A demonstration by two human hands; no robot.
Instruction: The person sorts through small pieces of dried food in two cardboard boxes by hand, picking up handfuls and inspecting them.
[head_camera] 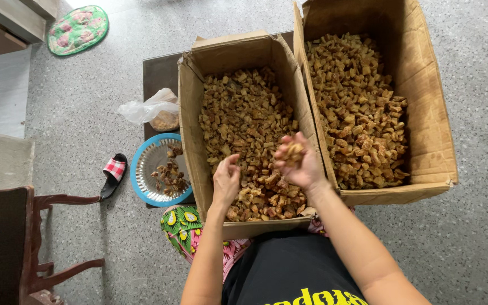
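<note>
The right hand (299, 162) is cupped palm-up, fingers curled around a small heap of brown fried chunks (293, 152), rough and irregular in shape. It hovers over the near cardboard box (190, 121), close to that box's right wall, with the forearm rising from the lower right. The left hand (226, 182) hangs just beside it, wrist bent, fingertips pinched narrowly together and pointing down at the chunks in the box; whether it holds a piece cannot be told. The near box is open-topped, made of creased tan cardboard, and filled with a bed of the same crisp, knobbly brown pieces (247, 121). Touching its right side stands a second cardboard box (425, 96), larger and equally full. To the left of the near box lies a round shiny foil plate with a blue rim (138, 181), holding a few darker scraps. Beyond the plate sits a crumpled clear plastic bag (149, 108). Left of the plate, a checked red slipper (113, 171) rests on the speckled grey floor (86, 101).
</note>
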